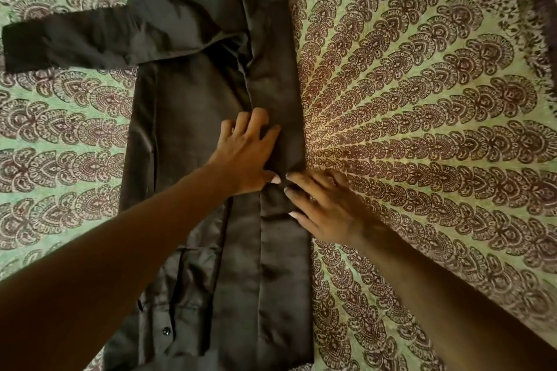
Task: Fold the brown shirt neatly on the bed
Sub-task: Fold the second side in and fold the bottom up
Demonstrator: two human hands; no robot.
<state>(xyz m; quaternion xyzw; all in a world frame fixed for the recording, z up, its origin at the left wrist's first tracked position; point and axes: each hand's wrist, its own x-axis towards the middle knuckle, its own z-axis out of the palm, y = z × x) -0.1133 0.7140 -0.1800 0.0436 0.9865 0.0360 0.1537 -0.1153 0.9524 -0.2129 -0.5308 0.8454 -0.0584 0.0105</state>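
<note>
The brown shirt [196, 105] lies flat along the bed, collar end far from me and buttoned hem near me. Its right side and sleeve are folded inward as a long strip [277, 93] down the right edge. The other sleeve [66, 39] sticks out to the left. My left hand [247, 153] rests flat on the folded strip at mid-length, fingers spread. My right hand [322, 208] presses the shirt's right edge just below it, fingertips on the cloth. Neither hand grips anything.
The bed is covered by a green sheet [422, 117] with a dark paisley fan pattern. A dark object [539, 0] lies at the far right edge. Bare sheet stretches to the right of the shirt.
</note>
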